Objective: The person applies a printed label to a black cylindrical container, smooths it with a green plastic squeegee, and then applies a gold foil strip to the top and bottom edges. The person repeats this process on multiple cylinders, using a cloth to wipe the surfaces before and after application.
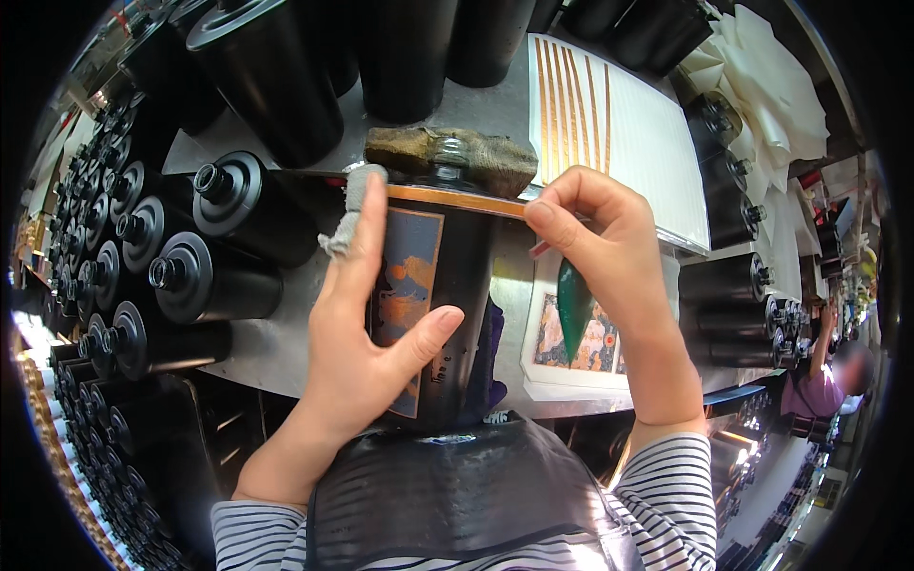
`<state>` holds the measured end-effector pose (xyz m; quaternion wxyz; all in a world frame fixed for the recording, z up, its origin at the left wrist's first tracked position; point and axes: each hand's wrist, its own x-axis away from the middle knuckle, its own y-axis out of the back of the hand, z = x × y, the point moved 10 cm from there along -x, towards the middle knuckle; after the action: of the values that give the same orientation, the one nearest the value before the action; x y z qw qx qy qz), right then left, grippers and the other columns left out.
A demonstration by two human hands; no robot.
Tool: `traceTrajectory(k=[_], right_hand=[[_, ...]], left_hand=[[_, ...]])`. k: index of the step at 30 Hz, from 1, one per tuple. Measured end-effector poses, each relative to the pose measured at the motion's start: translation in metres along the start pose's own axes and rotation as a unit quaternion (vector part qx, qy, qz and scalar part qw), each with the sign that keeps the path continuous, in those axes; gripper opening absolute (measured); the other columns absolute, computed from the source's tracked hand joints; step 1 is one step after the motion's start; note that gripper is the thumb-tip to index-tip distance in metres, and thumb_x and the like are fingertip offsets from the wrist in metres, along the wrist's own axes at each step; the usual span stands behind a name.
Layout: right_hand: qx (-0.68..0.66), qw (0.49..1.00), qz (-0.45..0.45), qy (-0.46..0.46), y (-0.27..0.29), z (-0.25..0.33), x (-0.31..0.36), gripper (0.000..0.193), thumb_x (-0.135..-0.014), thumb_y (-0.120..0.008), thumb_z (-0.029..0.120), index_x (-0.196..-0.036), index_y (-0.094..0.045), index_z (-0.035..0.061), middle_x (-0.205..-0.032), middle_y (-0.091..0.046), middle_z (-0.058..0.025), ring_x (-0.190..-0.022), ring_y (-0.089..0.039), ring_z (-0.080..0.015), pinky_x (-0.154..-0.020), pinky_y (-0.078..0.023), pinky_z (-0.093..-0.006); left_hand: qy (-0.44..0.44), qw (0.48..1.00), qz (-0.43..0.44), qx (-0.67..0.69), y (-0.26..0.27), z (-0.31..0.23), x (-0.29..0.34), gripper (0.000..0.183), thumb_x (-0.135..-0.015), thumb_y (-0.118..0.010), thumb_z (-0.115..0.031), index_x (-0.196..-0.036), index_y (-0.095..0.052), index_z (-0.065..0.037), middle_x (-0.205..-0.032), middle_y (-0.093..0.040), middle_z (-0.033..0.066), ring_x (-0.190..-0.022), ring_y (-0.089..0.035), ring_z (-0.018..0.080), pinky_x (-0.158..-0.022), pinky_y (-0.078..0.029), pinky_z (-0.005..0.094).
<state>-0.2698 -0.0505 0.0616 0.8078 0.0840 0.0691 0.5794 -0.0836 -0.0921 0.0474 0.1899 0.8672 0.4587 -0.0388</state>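
Observation:
A black bottle with a grey and copper picture label lies pointing away from me, its threaded neck at a worn wooden block. Across its shoulder runs a thin copper-coloured strip. My left hand lies along the bottle's left side, fingers stretched and thumb apart, one finger at the strip's left end. Grey cloth is wrapped round one of its fingers. My right hand pinches the strip's right end between thumb and fingers. A green pointed blade-like tool hangs from the same hand.
A white sheet bearing several copper strips lies at the back right of the metal table. Nearer are picture labels. Many black bottles crowd the left, back and right. A person is at far right.

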Motion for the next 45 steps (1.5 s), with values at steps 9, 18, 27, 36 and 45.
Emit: traceTrajectory(k=[9,18,27,36,45], right_hand=[[-0.032,0.999,-0.003,-0.036,0.014,-0.013,0.004,0.021,-0.092,-0.064,0.020,-0.087,-0.066,-0.0001,-0.074,-0.059,0.0021,-0.067,-0.049,-0.0026,-0.061,-0.039,-0.0171],[0.010,1.000,-0.017,0.023,-0.002,0.011,-0.001,0.015,-0.085,-0.072,0.014,-0.082,-0.064,0.0014,-0.069,-0.056,0.0055,-0.063,-0.048,-0.0008,-0.056,-0.037,-0.0160],[-0.005,1.000,-0.010,-0.009,0.012,-0.014,0.005,0.021,-0.092,-0.065,0.021,-0.087,-0.066,0.0006,-0.071,-0.056,0.0042,-0.066,-0.047,-0.0016,-0.059,-0.037,-0.0172],[-0.007,1.000,-0.025,0.005,0.008,-0.004,0.008,0.018,-0.087,-0.071,0.018,-0.082,-0.064,0.0019,-0.070,-0.056,0.0047,-0.064,-0.047,-0.0014,-0.057,-0.037,-0.0165],[-0.028,0.999,-0.021,-0.002,0.009,-0.020,0.006,0.021,-0.089,-0.069,0.020,-0.085,-0.064,0.0007,-0.072,-0.058,0.0035,-0.065,-0.047,-0.0019,-0.059,-0.039,-0.0173]], left_hand=[[-0.151,0.891,0.099,-0.417,-0.040,-0.067,-0.012,0.058,-0.077,-0.055,0.001,-0.132,-0.058,-0.019,-0.108,-0.064,0.0087,-0.138,-0.031,0.0352,-0.103,-0.007,0.0719],[0.056,0.982,0.034,0.175,-0.014,0.016,-0.007,0.111,-0.075,-0.078,-0.026,-0.150,-0.001,0.001,-0.137,-0.039,0.0227,-0.126,-0.044,0.0281,-0.103,-0.038,0.0359],[-0.144,0.920,0.056,-0.360,-0.028,-0.062,-0.007,0.065,-0.076,-0.057,-0.001,-0.138,-0.051,-0.017,-0.108,-0.064,0.0098,-0.136,-0.034,0.0349,-0.106,-0.008,0.0685],[-0.020,0.994,0.010,-0.102,-0.010,-0.031,-0.003,0.091,-0.078,-0.073,-0.020,-0.150,-0.020,-0.002,-0.141,-0.036,0.0262,-0.131,-0.037,0.0376,-0.108,-0.030,0.0443],[-0.130,0.965,-0.005,-0.226,-0.007,-0.048,-0.006,0.058,-0.081,-0.063,-0.010,-0.138,-0.050,-0.012,-0.127,-0.058,0.0113,-0.135,-0.036,0.0357,-0.105,-0.012,0.0672]])
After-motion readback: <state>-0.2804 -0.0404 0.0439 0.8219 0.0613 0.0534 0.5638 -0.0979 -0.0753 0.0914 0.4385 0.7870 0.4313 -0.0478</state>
